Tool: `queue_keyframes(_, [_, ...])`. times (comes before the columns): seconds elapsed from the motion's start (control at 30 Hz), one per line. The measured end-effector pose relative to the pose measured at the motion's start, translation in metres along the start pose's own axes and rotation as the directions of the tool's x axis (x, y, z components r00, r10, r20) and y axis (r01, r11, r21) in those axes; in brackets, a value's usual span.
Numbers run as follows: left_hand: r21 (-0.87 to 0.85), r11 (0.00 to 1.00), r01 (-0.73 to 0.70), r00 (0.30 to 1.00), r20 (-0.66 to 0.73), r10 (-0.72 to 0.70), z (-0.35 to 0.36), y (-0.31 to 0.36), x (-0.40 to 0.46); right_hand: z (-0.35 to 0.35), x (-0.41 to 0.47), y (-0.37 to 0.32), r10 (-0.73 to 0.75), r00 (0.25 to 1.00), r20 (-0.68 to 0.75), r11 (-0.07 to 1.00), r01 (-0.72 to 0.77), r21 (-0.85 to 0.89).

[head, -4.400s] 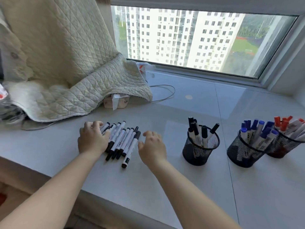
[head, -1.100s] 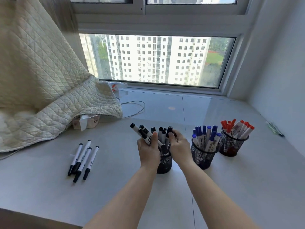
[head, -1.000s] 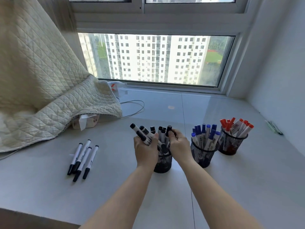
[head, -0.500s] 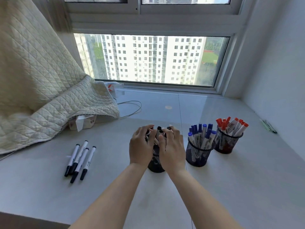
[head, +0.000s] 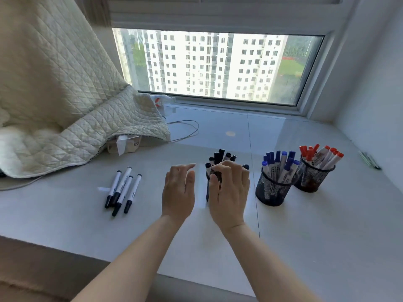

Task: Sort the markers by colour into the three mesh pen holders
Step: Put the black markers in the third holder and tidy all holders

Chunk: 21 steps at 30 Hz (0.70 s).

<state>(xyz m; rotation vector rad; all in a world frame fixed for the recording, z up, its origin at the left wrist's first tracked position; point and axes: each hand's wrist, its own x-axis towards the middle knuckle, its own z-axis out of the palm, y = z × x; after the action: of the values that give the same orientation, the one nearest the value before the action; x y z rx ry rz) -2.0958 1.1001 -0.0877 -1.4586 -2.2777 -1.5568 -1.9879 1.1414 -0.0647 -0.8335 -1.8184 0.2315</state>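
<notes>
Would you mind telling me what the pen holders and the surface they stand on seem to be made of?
The pen holders, such as the blue-marker holder, look like black wire mesh, probably painted metal: light shows through the fine grid. The counter appears to be glossy pale stone or tile: it mirrors the window and shows straight seams.

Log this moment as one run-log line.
left hand open, off holder | right hand curled on black markers in holder | four black markers loose
</notes>
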Motion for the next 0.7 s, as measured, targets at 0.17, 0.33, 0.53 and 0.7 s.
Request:
queue_keyframes(0.17, [0.126, 0.983, 0.137, 0.985, -0.117, -0.123, -0.051, -0.058, 0.000, 0.034, -0.023, -0.029, -0.106, 0.986, 0.128, 0.994, 0.102, 0.037])
queue_keyframes(0.33, [0.263, 0.895, 0.360, 0.920, -0.257, -0.294, -0.101, -0.117, 0.013, 0.081, -0.041, -0.040, 0.035, 0.901, 0.433, 0.998, -0.054, 0.033])
queue_keyframes(0.53, [0.363, 0.768, 0.528, 0.844, -0.123, -0.522, -0.117, -0.171, 0.046, 0.144, -0.057, -0.057, 0.194, 0.761, 0.619, 0.959, -0.281, 0.046])
queue_keyframes(0.7, [0.472, 0.725, 0.501, 0.834, -0.040, -0.551, -0.112, -0.197, 0.060, 0.182, -0.059, -0.060, 0.275, 0.752, 0.599, 0.951, -0.303, -0.057])
